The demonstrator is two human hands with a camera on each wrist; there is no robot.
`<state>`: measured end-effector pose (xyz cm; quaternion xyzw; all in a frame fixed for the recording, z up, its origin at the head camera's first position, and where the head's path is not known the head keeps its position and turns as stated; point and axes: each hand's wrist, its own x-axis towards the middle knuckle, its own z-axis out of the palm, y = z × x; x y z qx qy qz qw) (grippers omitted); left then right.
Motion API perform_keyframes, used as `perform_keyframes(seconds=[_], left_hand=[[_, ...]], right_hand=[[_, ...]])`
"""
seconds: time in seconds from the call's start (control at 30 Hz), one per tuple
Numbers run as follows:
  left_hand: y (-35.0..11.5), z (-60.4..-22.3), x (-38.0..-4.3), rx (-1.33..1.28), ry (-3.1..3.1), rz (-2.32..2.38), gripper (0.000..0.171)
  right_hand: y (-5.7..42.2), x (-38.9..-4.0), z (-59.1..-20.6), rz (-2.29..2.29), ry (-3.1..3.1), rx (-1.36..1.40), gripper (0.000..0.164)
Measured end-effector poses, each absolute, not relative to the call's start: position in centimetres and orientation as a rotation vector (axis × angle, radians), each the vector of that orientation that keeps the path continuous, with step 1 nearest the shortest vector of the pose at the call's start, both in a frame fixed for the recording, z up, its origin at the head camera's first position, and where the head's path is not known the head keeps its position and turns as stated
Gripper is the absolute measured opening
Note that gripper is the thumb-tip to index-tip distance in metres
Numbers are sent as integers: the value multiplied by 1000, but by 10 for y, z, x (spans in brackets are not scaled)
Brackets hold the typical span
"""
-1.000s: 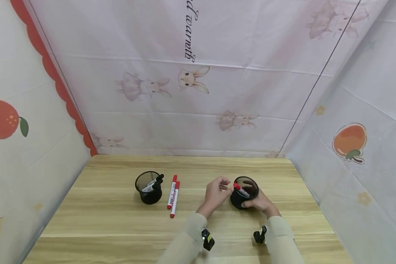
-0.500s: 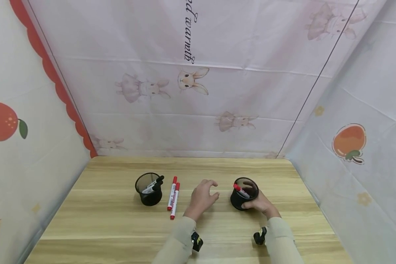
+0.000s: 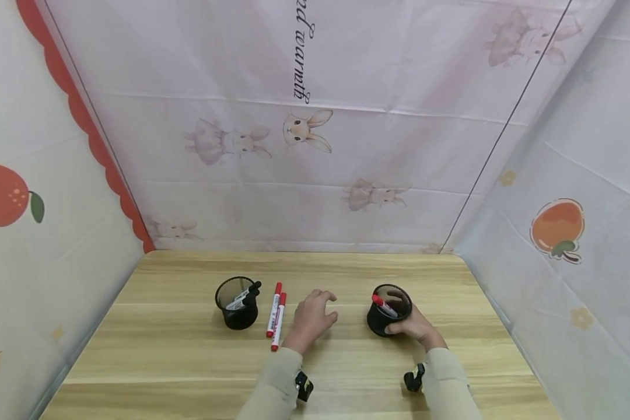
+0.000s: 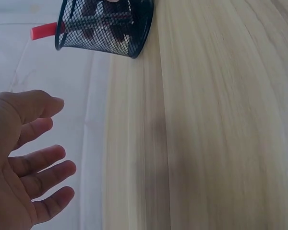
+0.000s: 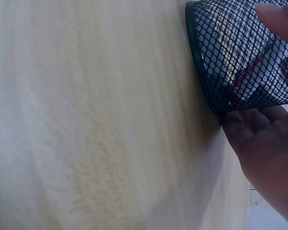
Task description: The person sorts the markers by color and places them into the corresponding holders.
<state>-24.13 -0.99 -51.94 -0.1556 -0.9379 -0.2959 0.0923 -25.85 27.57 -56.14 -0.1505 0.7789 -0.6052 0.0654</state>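
My right hand (image 3: 413, 326) grips a black mesh pen holder (image 3: 380, 321) at the right of the table, thumb on its near side. One red-capped marker (image 3: 384, 305) leans inside it, its red end above the rim. In the right wrist view the mesh pen holder (image 5: 249, 57) shows the marker through its wall. My left hand (image 3: 311, 318) hovers between the holder and two red-capped markers (image 3: 274, 309), fingers loosely bent with nothing in them. In the left wrist view the left hand's fingers (image 4: 48, 179) are spread apart from the thumb.
A second black mesh pen holder (image 3: 240, 318) stands at the left with black-capped markers (image 3: 249, 294) leaning in it. The two red-capped markers lie side by side to its right. Printed cloth walls (image 3: 315, 221) border the wooden table (image 3: 178, 361) at the back and sides.
My left hand has moved left, away from the right pen holder and toward the two loose markers. The right hand keeps its grip on the holder, which stays in place.
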Motion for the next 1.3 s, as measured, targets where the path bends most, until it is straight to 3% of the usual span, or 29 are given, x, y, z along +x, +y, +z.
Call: perform_keyframes(seconds=[1.3], left_hand=[[-52,-528,-245,-431,-2878,-526,29]], right_hand=[[274,-253,-558,-1847,2334,-439,93]])
